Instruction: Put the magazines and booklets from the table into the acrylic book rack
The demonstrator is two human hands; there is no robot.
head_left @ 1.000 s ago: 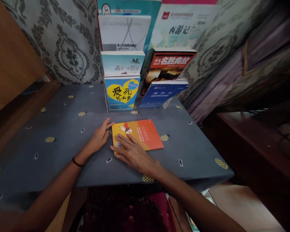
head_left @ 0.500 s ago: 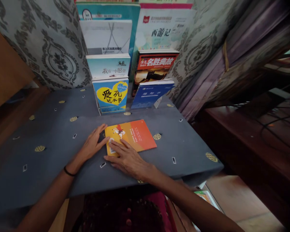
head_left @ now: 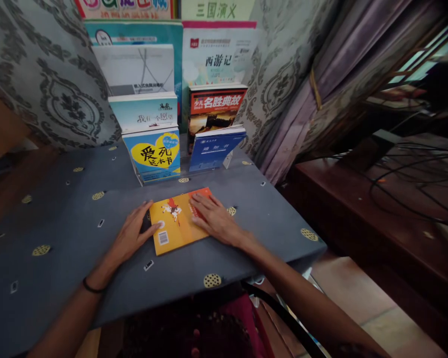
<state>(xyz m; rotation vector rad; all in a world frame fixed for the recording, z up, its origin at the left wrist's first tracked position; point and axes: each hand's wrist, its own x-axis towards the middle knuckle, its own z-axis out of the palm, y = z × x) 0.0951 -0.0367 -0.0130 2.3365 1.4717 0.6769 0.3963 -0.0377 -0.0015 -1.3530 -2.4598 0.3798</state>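
Note:
A thin yellow and orange book [head_left: 171, 226] lies flat on the grey tablecloth, with a barcode near its lower left corner and a white horse with a red-caped rider printed on it. My left hand [head_left: 132, 233] rests at the book's left edge, fingers stretched and the thumb tip touching that edge. Across the orange right part lies my right hand [head_left: 220, 221], palm down with fingers extended, hiding some of the print there.
Behind the book stands a tiered rack of books, with a blue and yellow book [head_left: 155, 158] and a dark blue booklet [head_left: 216, 148] lowest. Patterned wallpaper and a purple curtain [head_left: 302, 99] are behind. Tangled black cables [head_left: 392, 194] lie on a dark red surface at right.
My right hand has slid from the book's lower left corner to its right part, uncovering the barcode. My left hand stays at the left edge. The view has shifted to the right.

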